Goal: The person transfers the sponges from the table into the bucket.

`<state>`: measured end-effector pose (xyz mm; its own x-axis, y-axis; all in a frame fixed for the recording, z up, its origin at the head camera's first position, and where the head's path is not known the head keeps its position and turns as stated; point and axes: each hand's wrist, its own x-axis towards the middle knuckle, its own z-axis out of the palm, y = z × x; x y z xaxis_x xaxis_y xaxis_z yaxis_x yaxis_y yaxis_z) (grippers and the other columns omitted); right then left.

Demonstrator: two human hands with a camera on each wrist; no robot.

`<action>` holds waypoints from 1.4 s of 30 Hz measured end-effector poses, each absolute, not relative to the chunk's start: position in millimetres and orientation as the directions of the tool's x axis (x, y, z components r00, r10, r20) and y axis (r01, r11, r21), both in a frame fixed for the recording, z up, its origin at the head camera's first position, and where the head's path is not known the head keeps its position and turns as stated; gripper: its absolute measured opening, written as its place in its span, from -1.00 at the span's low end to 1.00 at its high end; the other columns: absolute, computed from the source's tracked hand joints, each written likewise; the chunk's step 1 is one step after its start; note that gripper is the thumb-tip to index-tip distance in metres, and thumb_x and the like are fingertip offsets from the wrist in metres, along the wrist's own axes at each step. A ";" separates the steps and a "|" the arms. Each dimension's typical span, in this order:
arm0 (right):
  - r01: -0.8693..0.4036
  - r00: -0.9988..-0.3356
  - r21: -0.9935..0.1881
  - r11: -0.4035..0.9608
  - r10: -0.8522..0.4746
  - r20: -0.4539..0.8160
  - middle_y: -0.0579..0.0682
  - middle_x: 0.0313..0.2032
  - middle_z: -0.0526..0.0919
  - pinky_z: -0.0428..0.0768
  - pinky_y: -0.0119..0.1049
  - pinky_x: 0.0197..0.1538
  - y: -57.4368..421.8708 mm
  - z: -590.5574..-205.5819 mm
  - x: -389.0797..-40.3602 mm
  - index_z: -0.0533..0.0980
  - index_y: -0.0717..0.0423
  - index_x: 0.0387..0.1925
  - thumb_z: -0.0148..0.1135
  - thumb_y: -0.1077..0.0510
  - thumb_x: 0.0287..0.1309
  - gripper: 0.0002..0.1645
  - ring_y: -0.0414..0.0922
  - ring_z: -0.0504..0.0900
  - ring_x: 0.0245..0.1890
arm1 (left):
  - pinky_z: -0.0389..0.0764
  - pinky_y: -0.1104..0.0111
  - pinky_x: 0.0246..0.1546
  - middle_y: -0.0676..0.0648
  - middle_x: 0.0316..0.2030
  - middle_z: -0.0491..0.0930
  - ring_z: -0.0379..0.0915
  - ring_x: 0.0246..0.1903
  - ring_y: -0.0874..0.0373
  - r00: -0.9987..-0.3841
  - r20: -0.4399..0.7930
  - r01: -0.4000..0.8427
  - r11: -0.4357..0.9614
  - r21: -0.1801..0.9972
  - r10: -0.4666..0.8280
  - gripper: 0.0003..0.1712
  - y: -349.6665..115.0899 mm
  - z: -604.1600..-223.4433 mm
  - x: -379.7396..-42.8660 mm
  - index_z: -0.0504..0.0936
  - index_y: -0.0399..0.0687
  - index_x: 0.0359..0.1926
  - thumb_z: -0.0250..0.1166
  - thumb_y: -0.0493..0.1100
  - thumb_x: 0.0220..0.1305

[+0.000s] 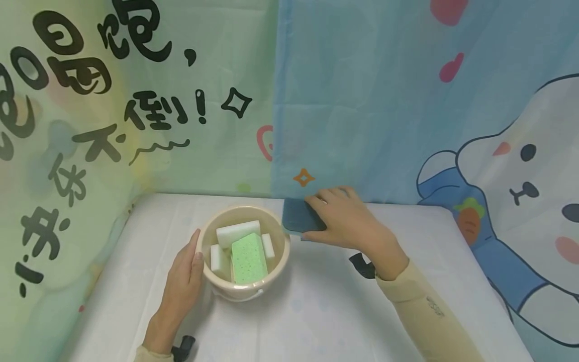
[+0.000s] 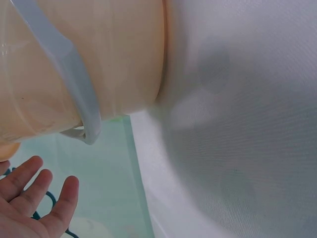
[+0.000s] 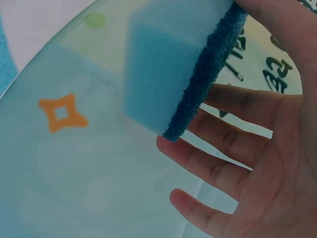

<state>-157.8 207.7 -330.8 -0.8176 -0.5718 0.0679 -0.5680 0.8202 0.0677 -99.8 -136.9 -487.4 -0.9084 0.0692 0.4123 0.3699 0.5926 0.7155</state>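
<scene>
A cream bucket (image 1: 277,266) stands on the white table, with a green sponge (image 1: 250,259) and several white sponge blocks (image 1: 237,232) inside. My left hand (image 1: 183,274) rests against the bucket's left side, fingers fairly straight. To the right of the rim, my right hand (image 1: 346,218) grips a blue sponge (image 1: 302,216) between thumb and fingers. In the right wrist view the sponge (image 3: 163,74) shows a light blue foam body and a dark blue scouring layer. The left wrist view shows the left fingers (image 2: 64,203) spread below the bucket's white handle (image 2: 74,74).
The table (image 1: 330,311) is covered by a white cloth. Behind and to the left hang printed curtains (image 1: 353,100) with lettering and a cartoon animal. Black straps (image 1: 362,265) sit at both wrists.
</scene>
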 end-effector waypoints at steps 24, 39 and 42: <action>-0.732 -0.678 0.116 0.671 -0.734 -0.032 0.00 0.04 0.52 0.30 0.09 0.32 113.4 -338.8 -165.3 0.44 0.04 0.28 0.33 -0.44 0.09 -0.09 0.01 0.47 0.14 | 0.27 -0.18 0.30 -0.30 0.37 0.33 0.24 0.34 -0.24 -0.907 0.414 0.372 0.596 0.711 0.072 -0.43 -139.0 -488.6 -99.5 0.13 -0.16 0.54 -0.11 -0.21 0.60; -0.775 -0.631 0.156 0.612 -0.764 -0.134 0.01 0.20 0.50 0.28 0.09 0.35 79.0 -353.4 -161.0 0.43 0.02 0.31 0.28 -0.46 0.12 -0.09 0.01 0.42 0.23 | 0.29 -0.19 0.29 -0.29 0.38 0.32 0.24 0.34 -0.24 -0.903 0.422 0.384 0.598 0.704 0.083 -0.42 -137.4 -486.7 -99.2 0.11 -0.14 0.55 -0.11 -0.22 0.60; -0.774 -0.632 0.167 0.610 -0.762 -0.142 0.00 0.15 0.52 0.35 0.05 0.28 72.8 -357.2 -161.6 0.46 0.02 0.28 0.25 -0.48 0.12 -0.09 -0.02 0.45 0.18 | 0.29 -0.17 0.29 -0.29 0.37 0.32 0.24 0.34 -0.24 -0.904 0.420 0.380 0.604 0.700 0.081 -0.42 -137.4 -486.6 -99.3 0.11 -0.14 0.55 -0.11 -0.22 0.60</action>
